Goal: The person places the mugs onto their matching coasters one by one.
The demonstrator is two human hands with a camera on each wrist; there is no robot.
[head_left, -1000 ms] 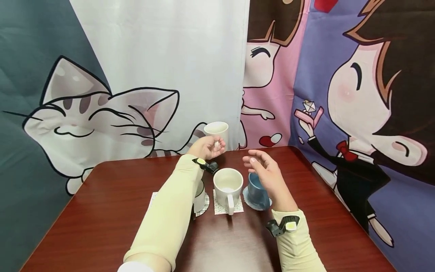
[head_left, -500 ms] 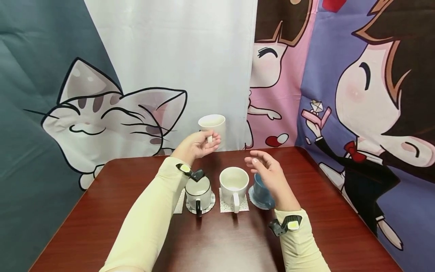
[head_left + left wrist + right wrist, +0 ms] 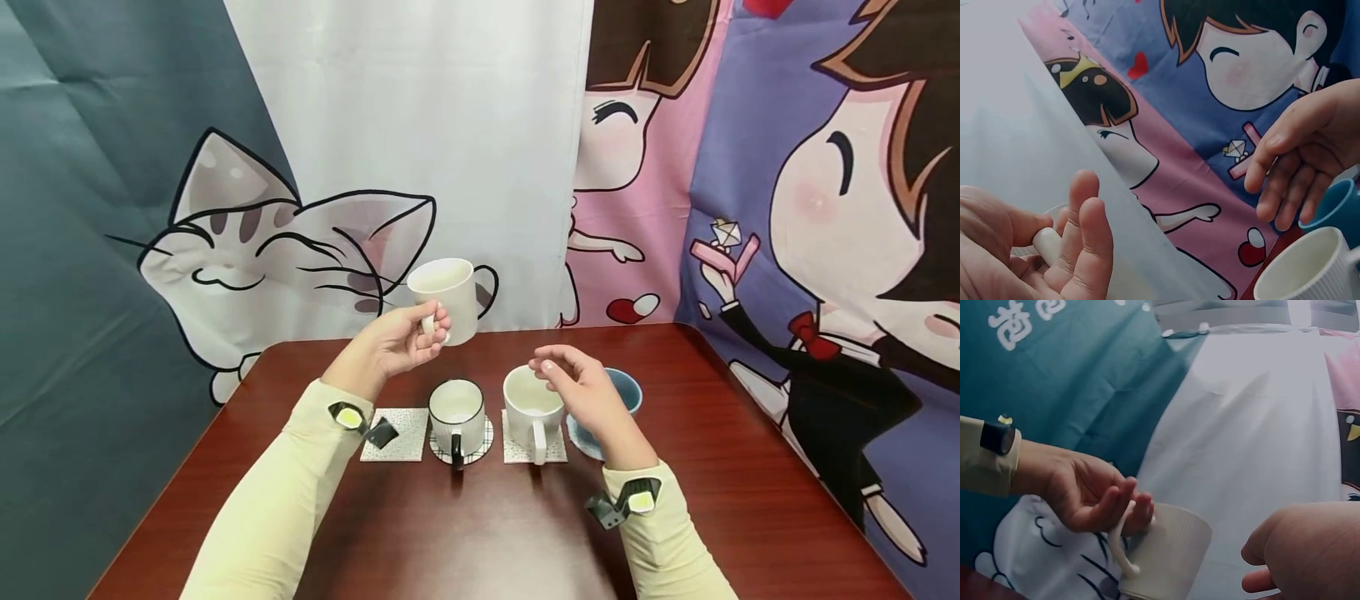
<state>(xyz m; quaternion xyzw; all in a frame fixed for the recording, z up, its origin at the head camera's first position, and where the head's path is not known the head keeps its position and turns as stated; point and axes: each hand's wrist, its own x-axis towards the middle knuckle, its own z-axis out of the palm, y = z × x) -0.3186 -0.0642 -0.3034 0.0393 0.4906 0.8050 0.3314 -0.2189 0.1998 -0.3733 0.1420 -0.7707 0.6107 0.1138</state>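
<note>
My left hand (image 3: 393,343) holds a white ribbed mug (image 3: 456,292) by its handle, raised above the far part of the table. In the right wrist view the mug (image 3: 1166,550) tilts a little, fingers curled through the handle. My right hand (image 3: 594,398) hovers with loosely bent fingers and nothing in them, overlapping a second white ribbed mug (image 3: 525,404) and a blue cup (image 3: 626,392) in the head view. That second mug stands on a square speckled coaster (image 3: 512,448), handle towards me. A white mug with black rim and handle (image 3: 467,408) stands left of it.
A square speckled coaster (image 3: 408,437) ends the row on the left. Round coasters lie under the black-rimmed mug (image 3: 482,446) and the blue cup. The reddish-brown table (image 3: 450,533) meets a cartoon-printed cloth backdrop (image 3: 420,125) at its far edge.
My left hand has carried the white mug leftward, uncovering the black-rimmed mug and the left coaster. The head view has turned left. My right hand now overlaps the second white mug.
</note>
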